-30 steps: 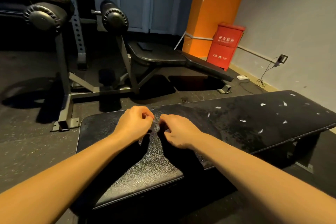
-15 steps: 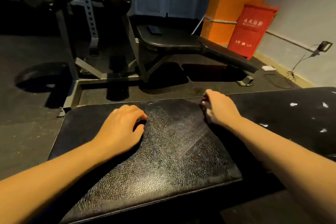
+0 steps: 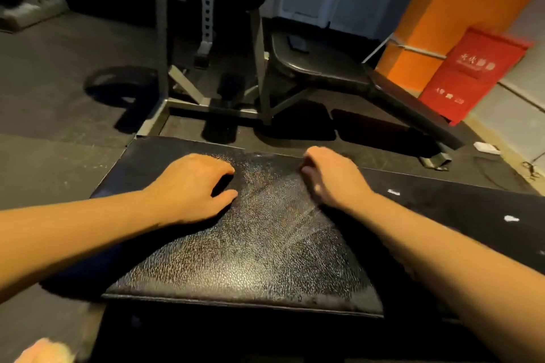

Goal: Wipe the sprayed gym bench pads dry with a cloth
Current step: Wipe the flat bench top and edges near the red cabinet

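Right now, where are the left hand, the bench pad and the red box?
left hand (image 3: 191, 186): head view, on the back of the hand.
bench pad (image 3: 265, 259): head view, on its shiny top, between the arms.
red box (image 3: 477, 76): head view, on its front face.

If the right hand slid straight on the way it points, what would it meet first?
The right hand points away across the bench pad, its fingers at the far edge. Straight on it would leave the pad; next in line looks like the other bench's grey frame, though depth is unclear.
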A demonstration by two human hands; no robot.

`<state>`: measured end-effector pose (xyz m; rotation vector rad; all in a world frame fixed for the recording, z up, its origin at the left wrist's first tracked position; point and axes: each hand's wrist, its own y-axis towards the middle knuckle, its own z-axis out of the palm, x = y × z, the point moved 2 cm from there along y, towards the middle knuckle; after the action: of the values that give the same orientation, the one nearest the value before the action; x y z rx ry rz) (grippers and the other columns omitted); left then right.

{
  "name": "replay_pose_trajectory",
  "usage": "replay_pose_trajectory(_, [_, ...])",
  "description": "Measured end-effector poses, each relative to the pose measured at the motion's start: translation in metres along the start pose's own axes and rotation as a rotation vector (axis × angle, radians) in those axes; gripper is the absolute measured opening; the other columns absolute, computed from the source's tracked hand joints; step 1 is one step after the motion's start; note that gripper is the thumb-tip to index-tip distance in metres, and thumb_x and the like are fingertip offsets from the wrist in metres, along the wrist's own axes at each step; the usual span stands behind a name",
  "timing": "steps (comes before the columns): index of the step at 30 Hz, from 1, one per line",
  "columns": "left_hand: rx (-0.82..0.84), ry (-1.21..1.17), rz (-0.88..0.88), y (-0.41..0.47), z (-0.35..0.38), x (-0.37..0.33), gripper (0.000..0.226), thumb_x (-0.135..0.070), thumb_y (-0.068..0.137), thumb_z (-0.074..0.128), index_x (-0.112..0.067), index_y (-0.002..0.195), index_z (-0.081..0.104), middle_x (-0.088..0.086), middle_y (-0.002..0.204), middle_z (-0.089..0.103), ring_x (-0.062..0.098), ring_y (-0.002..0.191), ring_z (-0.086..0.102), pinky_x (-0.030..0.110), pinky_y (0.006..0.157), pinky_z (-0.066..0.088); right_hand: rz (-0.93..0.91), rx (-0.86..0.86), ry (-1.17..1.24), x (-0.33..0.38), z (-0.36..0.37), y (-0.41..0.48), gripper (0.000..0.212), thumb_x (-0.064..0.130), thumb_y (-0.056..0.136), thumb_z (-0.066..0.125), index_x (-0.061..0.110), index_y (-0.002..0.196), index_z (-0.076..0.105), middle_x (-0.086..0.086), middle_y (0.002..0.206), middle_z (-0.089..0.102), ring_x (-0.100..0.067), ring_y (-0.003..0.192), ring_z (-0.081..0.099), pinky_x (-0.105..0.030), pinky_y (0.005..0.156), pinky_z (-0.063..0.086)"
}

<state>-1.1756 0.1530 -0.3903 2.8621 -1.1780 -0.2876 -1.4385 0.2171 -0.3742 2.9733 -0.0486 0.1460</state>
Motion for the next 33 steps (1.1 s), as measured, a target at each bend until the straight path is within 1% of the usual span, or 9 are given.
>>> replay_pose_trajectory(4, [-0.022, -0.011, -0.042, 0.0, 0.004, -0.011, 0.06, -0.066, 0.084, 0.034, -0.023, 0.111, 0.066, -0.005, 0.105, 0.071, 0.022, 0.1, 0.065, 0.042, 0.085, 0.053, 0.098, -0.072, 0.012, -0.003, -0.002, 0.0, 0.016, 0.031, 0.1, 0.054, 0.015, 0.1, 0.052, -0.01, 0.1, 0.064, -0.038, 0.092, 0.063, -0.042, 0.072, 0.049])
replay_pose_trajectory(7, [-0.055, -0.149, -0.132, -0.004, -0.001, -0.012, 0.05, -0.052, 0.087, 0.044, -0.027, 0.123, 0.069, -0.007, 0.121, 0.072, 0.02, 0.113, 0.064, 0.039, 0.095, 0.051, -0.146, 0.119, 0.117, 0.073, -0.002, -0.039, 0.005, 0.023, 0.092, 0.065, 0.022, 0.093, 0.06, -0.001, 0.094, 0.066, -0.026, 0.089, 0.065, -0.033, 0.074, 0.049])
replay_pose_trajectory(10, [-0.063, -0.215, -0.187, 0.0, -0.008, -0.008, 0.039, -0.043, 0.092, 0.055, -0.031, 0.125, 0.069, -0.012, 0.125, 0.071, 0.014, 0.117, 0.064, 0.035, 0.1, 0.048, -0.433, 0.23, 0.231, 0.098, -0.004, -0.069, 0.005, 0.025, 0.097, 0.061, 0.023, 0.101, 0.059, 0.0, 0.101, 0.063, -0.022, 0.093, 0.063, -0.041, 0.078, 0.055])
replay_pose_trajectory(16, [-0.059, -0.061, -0.124, -0.014, 0.0, -0.019, 0.04, -0.035, 0.092, 0.067, -0.025, 0.13, 0.066, -0.007, 0.128, 0.069, 0.019, 0.121, 0.061, 0.037, 0.102, 0.047, 0.007, -0.018, 0.025, -0.035, 0.003, 0.022, 0.017, 0.032, 0.1, 0.053, 0.017, 0.107, 0.054, -0.008, 0.104, 0.065, -0.033, 0.089, 0.065, -0.043, 0.075, 0.054])
replay_pose_trajectory(18, [-0.065, -0.022, -0.105, -0.02, -0.001, -0.024, 0.038, -0.033, 0.091, 0.067, -0.024, 0.128, 0.065, -0.007, 0.126, 0.069, 0.019, 0.119, 0.061, 0.036, 0.102, 0.046, 0.022, -0.042, -0.023, -0.032, 0.002, 0.023, 0.018, 0.027, 0.098, 0.058, 0.013, 0.106, 0.051, -0.01, 0.103, 0.064, -0.036, 0.09, 0.065, -0.04, 0.068, 0.049])
replay_pose_trajectory(21, [-0.09, -0.006, -0.116, -0.021, -0.008, -0.028, 0.038, -0.035, 0.089, 0.061, -0.024, 0.125, 0.066, -0.007, 0.124, 0.069, 0.018, 0.117, 0.06, 0.037, 0.101, 0.046, -0.139, 0.041, 0.053, 0.03, 0.004, -0.011, 0.023, 0.025, 0.09, 0.069, 0.018, 0.103, 0.052, -0.006, 0.102, 0.063, -0.033, 0.092, 0.066, -0.039, 0.069, 0.05])
replay_pose_trajectory(25, [-0.075, -0.053, -0.121, -0.022, -0.011, -0.04, 0.044, -0.04, 0.087, 0.055, -0.023, 0.126, 0.066, -0.006, 0.126, 0.069, 0.018, 0.119, 0.059, 0.037, 0.102, 0.046, -0.502, 0.203, 0.178, 0.069, -0.007, -0.094, 0.014, 0.026, 0.097, 0.062, 0.024, 0.102, 0.048, 0.001, 0.101, 0.058, -0.023, 0.089, 0.06, -0.043, 0.07, 0.053])
replay_pose_trajectory(29, [-0.02, -0.046, -0.009, -0.028, -0.005, -0.055, 0.035, -0.039, 0.089, 0.066, -0.027, 0.123, 0.067, -0.012, 0.122, 0.068, 0.013, 0.115, 0.059, 0.035, 0.101, 0.047, -0.123, 0.102, 0.016, -0.048, -0.02, -0.068, 0.015, 0.037, 0.1, 0.052, 0.023, 0.098, 0.047, -0.005, 0.104, 0.061, -0.032, 0.096, 0.062, -0.046, 0.078, 0.053])
replay_pose_trajectory(33, [-0.041, -0.074, 0.043, -0.024, -0.002, -0.077, 0.04, -0.045, 0.087, 0.06, -0.027, 0.123, 0.068, -0.011, 0.123, 0.068, 0.012, 0.118, 0.058, 0.033, 0.104, 0.045, 0.156, -0.028, -0.057, -0.1, -0.031, -0.057, 0.02, 0.024, 0.094, 0.06, 0.016, 0.096, 0.042, -0.014, 0.1, 0.061, -0.041, 0.093, 0.064, -0.043, 0.072, 0.05])
